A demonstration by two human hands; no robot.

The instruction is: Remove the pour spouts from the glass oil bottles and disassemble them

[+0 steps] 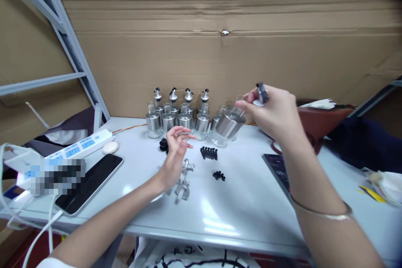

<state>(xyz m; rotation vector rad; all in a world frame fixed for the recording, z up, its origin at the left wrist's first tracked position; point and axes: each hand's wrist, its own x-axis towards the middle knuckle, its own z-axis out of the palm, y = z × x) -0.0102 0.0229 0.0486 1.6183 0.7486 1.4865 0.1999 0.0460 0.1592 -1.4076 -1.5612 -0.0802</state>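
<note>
My right hand (pixel 273 109) grips a glass bottle with a steel sleeve (pixel 230 125) near its neck. The bottle is tilted, its base lower left, in front of another bottle. A black-and-silver pourer spout (pixel 261 93) shows at the same hand; whether it sits in the neck is hidden by the fingers. My left hand (pixel 176 155) hovers above the table, fingers spread, holding nothing. Beneath and beside it lie several silver spout parts (pixel 182 190) and black stoppers (pixel 163 145), partly covered by the hand. Small black tubes (pixel 209 153) stand in rows, with tiny black caps (pixel 219 175) nearer me.
Several steel-sleeved bottles (pixel 153 123) stand along the cardboard wall (pixel 201 58), the back ones with spouts. On the left are a power strip (pixel 89 144), cables, a phone (pixel 91 182) and a white round case (pixel 110 147). Another phone (pixel 276 169) and a brown bag (pixel 323 121) are right.
</note>
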